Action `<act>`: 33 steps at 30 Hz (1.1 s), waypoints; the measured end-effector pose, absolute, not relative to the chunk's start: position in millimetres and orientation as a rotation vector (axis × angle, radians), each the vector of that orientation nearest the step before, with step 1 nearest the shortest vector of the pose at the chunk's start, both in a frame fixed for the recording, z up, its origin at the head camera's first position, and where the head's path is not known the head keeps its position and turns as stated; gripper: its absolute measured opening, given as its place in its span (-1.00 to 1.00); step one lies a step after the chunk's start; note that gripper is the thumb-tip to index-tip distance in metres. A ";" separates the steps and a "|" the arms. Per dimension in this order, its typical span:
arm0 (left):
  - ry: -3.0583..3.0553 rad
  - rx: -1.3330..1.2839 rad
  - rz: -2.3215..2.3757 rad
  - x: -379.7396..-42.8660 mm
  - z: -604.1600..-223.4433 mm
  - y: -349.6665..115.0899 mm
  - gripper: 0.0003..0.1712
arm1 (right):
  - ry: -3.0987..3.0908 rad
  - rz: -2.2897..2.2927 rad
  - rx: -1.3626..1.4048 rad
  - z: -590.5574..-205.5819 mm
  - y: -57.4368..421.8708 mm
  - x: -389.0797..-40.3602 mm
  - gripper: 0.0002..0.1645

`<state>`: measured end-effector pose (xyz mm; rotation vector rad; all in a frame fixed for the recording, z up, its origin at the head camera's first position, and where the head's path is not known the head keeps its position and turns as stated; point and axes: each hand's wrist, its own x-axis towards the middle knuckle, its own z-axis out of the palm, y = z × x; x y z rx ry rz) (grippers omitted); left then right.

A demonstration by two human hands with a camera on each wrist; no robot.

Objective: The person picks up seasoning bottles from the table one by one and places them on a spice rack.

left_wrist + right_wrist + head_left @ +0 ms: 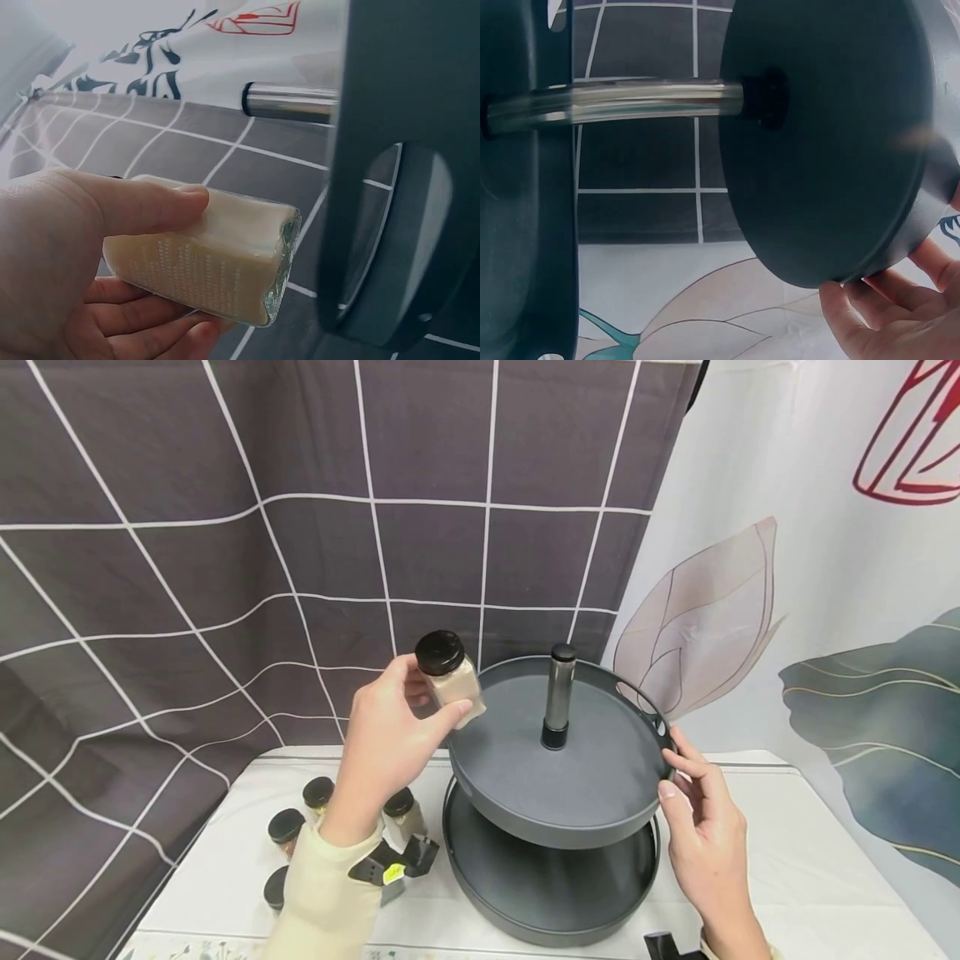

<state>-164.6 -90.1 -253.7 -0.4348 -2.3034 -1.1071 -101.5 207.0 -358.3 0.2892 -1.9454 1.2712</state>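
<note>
My left hand (386, 743) grips a square glass spice jar (454, 687) with a black lid and pale powder inside. It is held tilted beside the left rim of a dark grey two-tier round tray (510, 760). In the left wrist view, the thumb lies along one face of the jar (225, 255), with fingers beneath it. My right hand (705, 831) holds the upper tier's rim at the right, near a cut-out handle. The right wrist view shows fingertips against the edge of that tier (832, 187). A short post (558, 702) rises from the upper tier's middle.
Several black-lidded jars (286, 828) stand on the white table (202, 868) at the left, partly behind the left forearm. The lower tier (555, 902) sits on the table under the upper one. Behind hang a grey grid-patterned curtain (435, 552) and a white printed cloth (810, 577).
</note>
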 end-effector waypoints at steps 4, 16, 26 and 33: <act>-2.328 -0.446 -1.088 -167.3 -257.9 -83.1 -0.44 | -1.941 1.276 0.297 -358.4 206.8 -101.2 -0.65; -2.411 -0.403 -1.023 -171.2 -267.8 -72.7 -0.37 | -1.919 1.270 0.318 -359.6 206.1 -101.9 -0.65; -2.442 -0.336 -0.973 -175.7 -275.4 -67.8 -0.30 | -1.924 1.292 0.308 -359.2 206.6 -101.6 -0.64; -2.436 -0.366 -0.948 -178.0 -280.0 -66.2 -0.33 | -1.885 1.291 0.356 -360.9 207.2 -103.0 -0.63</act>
